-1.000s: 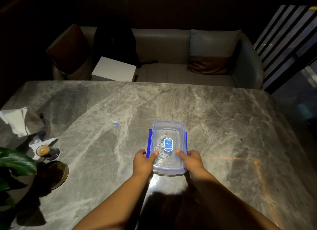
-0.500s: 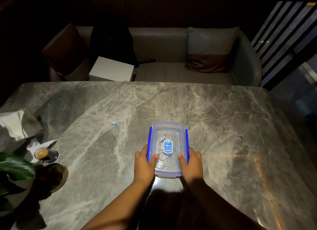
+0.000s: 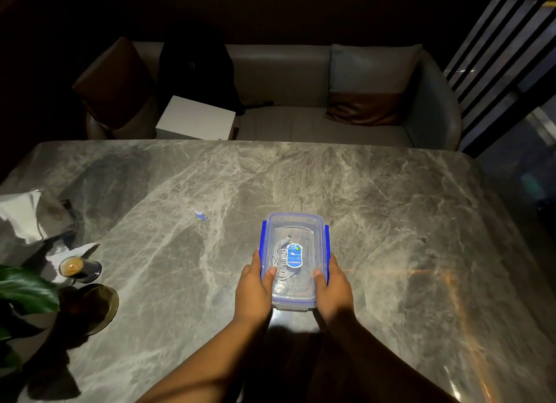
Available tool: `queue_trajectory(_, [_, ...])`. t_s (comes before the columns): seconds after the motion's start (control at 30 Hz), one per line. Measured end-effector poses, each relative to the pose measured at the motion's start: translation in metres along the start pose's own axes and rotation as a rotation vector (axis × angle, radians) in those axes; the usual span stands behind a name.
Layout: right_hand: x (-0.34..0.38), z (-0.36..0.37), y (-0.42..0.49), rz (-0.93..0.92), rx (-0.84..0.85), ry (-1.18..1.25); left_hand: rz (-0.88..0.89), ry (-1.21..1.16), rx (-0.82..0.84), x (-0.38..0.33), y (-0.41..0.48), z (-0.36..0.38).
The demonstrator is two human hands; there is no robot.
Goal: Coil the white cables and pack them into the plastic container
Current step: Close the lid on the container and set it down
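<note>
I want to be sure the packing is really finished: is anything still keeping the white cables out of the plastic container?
Nothing visible does. The white cables already lie inside the plastic container, its lid on, and both the left hand and right hand grip its sides.

Dim scene. Light falls from above onto the marble table (image 3: 391, 210), with glare at its near edge. Forearms cast dark shadows. The sofa (image 3: 301, 123) is underexposed. Frame edges curve and darken.
</note>
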State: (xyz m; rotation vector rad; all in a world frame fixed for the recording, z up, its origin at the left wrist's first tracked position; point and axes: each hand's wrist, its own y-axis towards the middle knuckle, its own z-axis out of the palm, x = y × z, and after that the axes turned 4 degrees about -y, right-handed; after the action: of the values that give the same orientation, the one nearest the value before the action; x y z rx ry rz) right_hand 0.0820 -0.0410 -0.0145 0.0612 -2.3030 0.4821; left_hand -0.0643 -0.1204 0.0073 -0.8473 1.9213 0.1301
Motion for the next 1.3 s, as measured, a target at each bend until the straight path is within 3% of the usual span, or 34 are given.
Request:
queue_trajectory(0.2, [0.004, -0.002, -0.002, 0.005, 0.000, -0.019, 0.040, 0.073, -0.001, 0.003, 0.000, 0.002])
queue_trajectory(0.4, [0.002, -0.003, -0.002, 0.000, 0.012, -0.012, 0.041, -0.006, 0.009, 0.005, 0.002, 0.000])
queue_trajectory(0.57, [0.003, -0.014, -0.006, -0.049, 0.054, 0.135, -0.116, -0.139, 0.047, -0.003, 0.010, -0.007])
queue_trajectory(0.73, [-0.004, -0.008, -0.008, 0.111, 0.067, 0.279, -0.308, -0.068, 0.173, -0.003, 0.038, -0.013])
queue_trajectory(1.3, [-0.016, -0.005, -0.022, 0.150, 0.162, 0.390, -0.296, -0.152, 0.130, -0.006, 0.053, -0.015])
